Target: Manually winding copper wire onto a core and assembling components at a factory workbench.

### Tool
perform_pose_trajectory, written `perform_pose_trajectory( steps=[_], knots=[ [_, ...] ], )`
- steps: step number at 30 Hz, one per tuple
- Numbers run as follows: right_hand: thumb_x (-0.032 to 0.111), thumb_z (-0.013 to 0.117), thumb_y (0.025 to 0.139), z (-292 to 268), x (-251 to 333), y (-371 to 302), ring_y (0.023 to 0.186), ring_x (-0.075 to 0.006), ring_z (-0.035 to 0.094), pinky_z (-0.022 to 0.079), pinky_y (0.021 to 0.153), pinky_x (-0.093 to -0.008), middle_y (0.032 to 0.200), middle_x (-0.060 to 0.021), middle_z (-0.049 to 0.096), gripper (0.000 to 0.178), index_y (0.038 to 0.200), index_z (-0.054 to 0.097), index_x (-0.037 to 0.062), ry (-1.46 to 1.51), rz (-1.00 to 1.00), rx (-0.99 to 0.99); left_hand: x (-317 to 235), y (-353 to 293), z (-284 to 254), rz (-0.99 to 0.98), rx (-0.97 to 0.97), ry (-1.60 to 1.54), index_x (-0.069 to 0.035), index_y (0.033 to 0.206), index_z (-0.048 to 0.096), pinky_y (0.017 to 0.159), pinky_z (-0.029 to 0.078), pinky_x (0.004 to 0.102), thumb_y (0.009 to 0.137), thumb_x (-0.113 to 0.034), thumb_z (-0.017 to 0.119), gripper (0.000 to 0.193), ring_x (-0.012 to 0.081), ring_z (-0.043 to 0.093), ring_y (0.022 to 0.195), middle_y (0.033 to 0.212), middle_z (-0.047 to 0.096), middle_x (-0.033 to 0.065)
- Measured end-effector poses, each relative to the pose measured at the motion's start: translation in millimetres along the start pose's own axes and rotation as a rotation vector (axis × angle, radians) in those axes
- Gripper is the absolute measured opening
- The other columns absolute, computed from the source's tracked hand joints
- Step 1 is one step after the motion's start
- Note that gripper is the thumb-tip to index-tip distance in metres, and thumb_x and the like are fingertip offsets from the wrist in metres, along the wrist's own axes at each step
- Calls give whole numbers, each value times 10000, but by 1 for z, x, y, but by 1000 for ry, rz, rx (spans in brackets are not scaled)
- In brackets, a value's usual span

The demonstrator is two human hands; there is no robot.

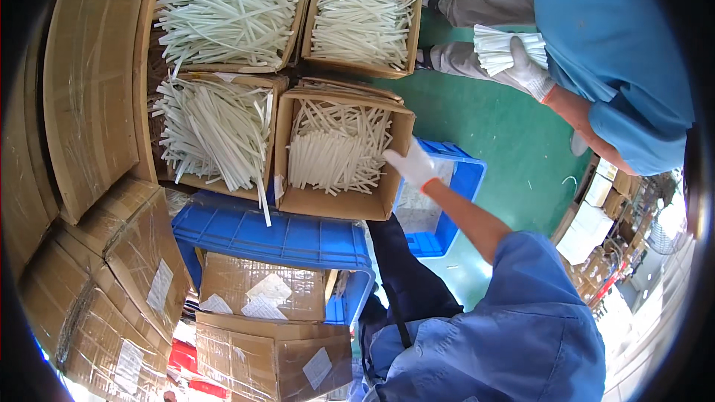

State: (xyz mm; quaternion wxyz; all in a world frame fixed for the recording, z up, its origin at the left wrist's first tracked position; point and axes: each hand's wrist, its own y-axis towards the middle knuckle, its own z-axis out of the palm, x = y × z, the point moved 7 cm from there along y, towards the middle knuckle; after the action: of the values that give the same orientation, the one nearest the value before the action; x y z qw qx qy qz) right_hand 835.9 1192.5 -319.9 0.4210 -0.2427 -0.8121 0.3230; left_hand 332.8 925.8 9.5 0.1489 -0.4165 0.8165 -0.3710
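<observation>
Right hand (413,166), fingers extended, is at the right rim of the box (335,204); left hand is out of view; strips (324,155) lie inside, many crossed, so gathering them parallel should limit snags.

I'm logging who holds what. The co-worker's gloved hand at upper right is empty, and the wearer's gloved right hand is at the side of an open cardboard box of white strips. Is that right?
Not quite: the head view shows the co-worker's gloved hand holding a bundle of white strips. The wearer's gloved right hand is at the side of an open cardboard box of white strips.
</observation>
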Motion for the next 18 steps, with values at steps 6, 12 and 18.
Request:
perform_pose_trajectory(
  steps=[6,12,18],
  knots=[
    [295,679,938,26,-32,-10,1182,-511,723,574,1024,-563,1202,-301,781,453,1302,732,28,-32,185,-118,3,-6,3,15,-8,-3,-8,1360,676,963,603,461,1033,-193,716,378,357,747,1102,1331,739,173],
    [306,719,919,-11,-80,-41,1054,-469,781,608,908,-533,1085,-285,808,462,1265,765,3,70,213,-104,14,-19,0,38,-21,-20,-7,1353,682,960,603,454,1037,-190,710,366,349,748,1095,1323,745,169],
    [89,732,947,-69,-143,-120,987,-307,810,670,832,-463,1116,-178,820,375,1277,745,-90,554,386,-162,25,-19,-2,106,-32,-32,-6,1345,689,957,603,448,1041,-187,705,355,341,750,1087,1315,752,165]
  ],
)
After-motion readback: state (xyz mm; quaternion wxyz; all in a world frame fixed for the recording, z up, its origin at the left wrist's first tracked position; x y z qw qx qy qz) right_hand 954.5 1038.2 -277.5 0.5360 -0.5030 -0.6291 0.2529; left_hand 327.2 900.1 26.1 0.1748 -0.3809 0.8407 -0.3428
